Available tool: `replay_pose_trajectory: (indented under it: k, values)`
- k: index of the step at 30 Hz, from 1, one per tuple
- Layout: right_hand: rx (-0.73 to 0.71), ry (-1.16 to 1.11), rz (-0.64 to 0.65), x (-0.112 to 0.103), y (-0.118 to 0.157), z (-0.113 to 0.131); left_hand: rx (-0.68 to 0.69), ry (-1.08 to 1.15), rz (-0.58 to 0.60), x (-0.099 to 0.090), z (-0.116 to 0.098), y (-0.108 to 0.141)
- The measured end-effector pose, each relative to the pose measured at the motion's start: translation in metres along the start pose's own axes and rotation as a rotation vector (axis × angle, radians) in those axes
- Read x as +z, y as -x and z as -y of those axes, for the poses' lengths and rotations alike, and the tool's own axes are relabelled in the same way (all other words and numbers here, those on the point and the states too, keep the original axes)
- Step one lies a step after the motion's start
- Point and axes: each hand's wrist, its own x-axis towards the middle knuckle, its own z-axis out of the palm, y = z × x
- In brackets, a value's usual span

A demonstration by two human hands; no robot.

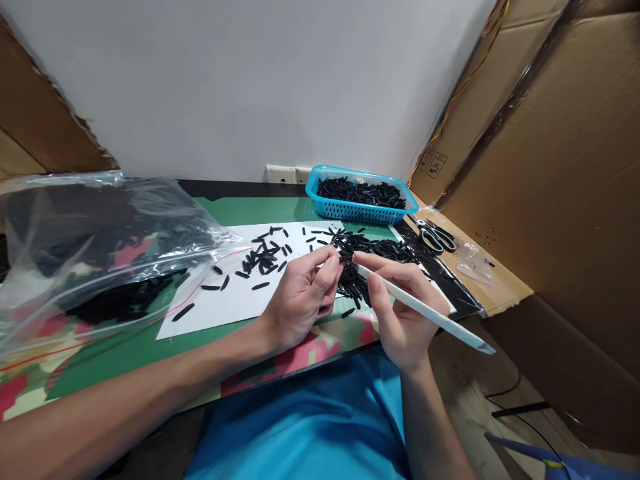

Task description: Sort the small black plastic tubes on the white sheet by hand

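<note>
My left hand (307, 293) is closed, its thumb and forefinger pinching a small black piece (346, 256) above the white paper. My right hand (405, 307) is wrapped round a long white stick-like tool (425, 310); its tip is beside the pinched piece, and the right fingertips are near it too. A pile of black pieces (354, 287) lies under and behind my hands. More loose black pieces (263, 259) are scattered on the white paper (200, 313) to the left.
Behind the pile stands a blue basket (360, 213) of black pieces. A clear plastic bag (100, 253) with black contents lies at the left. Scissors (436, 237) and a small clear bag (474, 263) are at the right, beside a cardboard wall (560, 153).
</note>
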Motion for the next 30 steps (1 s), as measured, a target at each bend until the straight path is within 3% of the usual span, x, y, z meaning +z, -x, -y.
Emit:
replay_pose_trajectory:
  k: [20, 30]
  values:
    - [0.122, -0.015, 0.072, -0.0058, -0.0002, 0.0013, 0.039, -0.200, -0.009, 0.0015, -0.0034, 0.0041]
    - [0.150, -0.126, 0.084, -0.0076, -0.0022, 0.0006, 0.101, -0.312, -0.008, 0.0014, -0.0031, 0.0050]
